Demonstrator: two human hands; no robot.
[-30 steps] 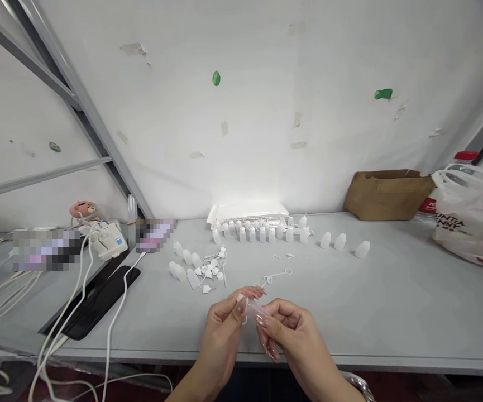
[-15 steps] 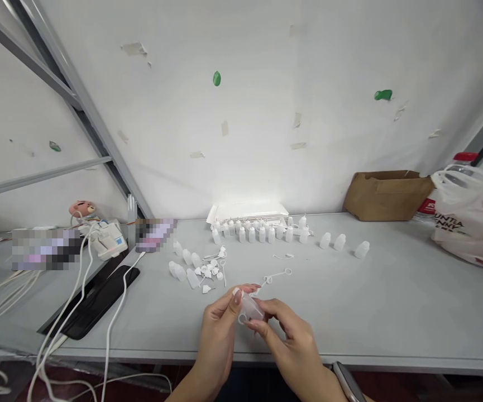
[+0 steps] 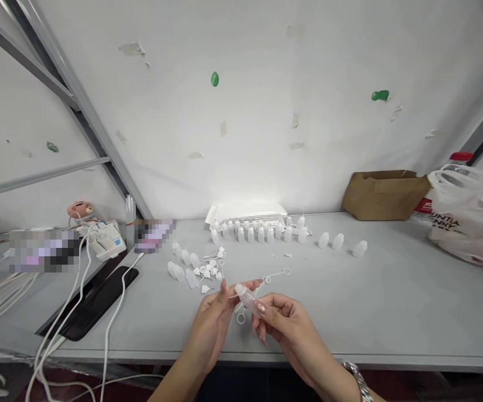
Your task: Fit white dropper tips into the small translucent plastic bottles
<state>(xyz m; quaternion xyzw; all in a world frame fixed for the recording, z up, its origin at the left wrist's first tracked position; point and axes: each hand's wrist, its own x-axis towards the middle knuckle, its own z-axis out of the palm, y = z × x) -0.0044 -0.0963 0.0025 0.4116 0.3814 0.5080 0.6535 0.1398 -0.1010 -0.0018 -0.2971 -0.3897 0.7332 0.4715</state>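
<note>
A small translucent bottle (image 3: 249,301) is pinched between the thumb and fingers of my right hand (image 3: 281,321), its neck tilted up to the left. My left hand (image 3: 213,318) is beside the neck, palm up, thumb raised and fingers apart, with a thin white ringed strip (image 3: 241,318) between the hands. Another ringed strip (image 3: 277,274) lies just beyond. To the left are loose white caps (image 3: 207,271) and several bottles (image 3: 191,278). Rows of capped bottles (image 3: 261,234) stand farther back, with a few uncapped ones (image 3: 337,242) to their right.
A white tray (image 3: 247,211) is against the wall. At the right are a brown paper bag (image 3: 386,195) and a plastic bag (image 3: 467,218). A black phone (image 3: 101,304), white cables (image 3: 110,318) and a power strip (image 3: 107,241) occupy the left side.
My left thumb has lifted off the bottle and that hand has opened and moved slightly left. My right hand still holds the bottle, now with its neck exposed.
</note>
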